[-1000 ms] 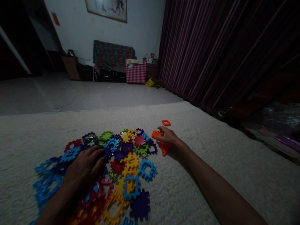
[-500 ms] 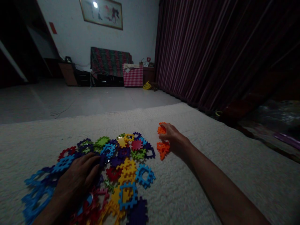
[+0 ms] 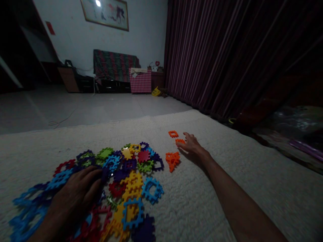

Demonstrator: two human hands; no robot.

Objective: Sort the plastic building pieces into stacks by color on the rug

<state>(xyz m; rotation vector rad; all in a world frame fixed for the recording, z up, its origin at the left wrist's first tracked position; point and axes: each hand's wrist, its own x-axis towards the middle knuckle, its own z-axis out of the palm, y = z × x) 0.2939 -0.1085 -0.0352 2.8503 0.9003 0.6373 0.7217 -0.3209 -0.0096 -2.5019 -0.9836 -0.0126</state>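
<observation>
My right hand (image 3: 193, 144) is over the pale quilted mat, fingers spread and thumb at the edge of a small orange interlocking plastic piece (image 3: 180, 141). Just beyond lies an orange square frame piece (image 3: 173, 134); nearer to me are overlapping orange pieces (image 3: 173, 160), one of them triangular. My left hand (image 3: 78, 188) rests on the heap of interlocking pieces, its thumb and fingers closed around a dark purple piece (image 3: 105, 175). A light blue ring piece (image 3: 152, 190), a yellow piece (image 3: 133, 183) and a red square piece (image 3: 143, 156) lie in the heap.
The quilted mat (image 3: 202, 208) spreads under everything, with tiled floor (image 3: 113, 107) past its far edge. A dark purple curtain (image 3: 196, 50) hangs at the right. Plastic-wrapped items (image 3: 295, 117) lie far right. Low furniture under a checked cloth (image 3: 140, 80) stands by the wall.
My right hand has let go of an orange piece and drawn slightly right, fingers spreading; two separate orange pieces now show there. My left hand stays on the heap. The view has shifted slightly.
</observation>
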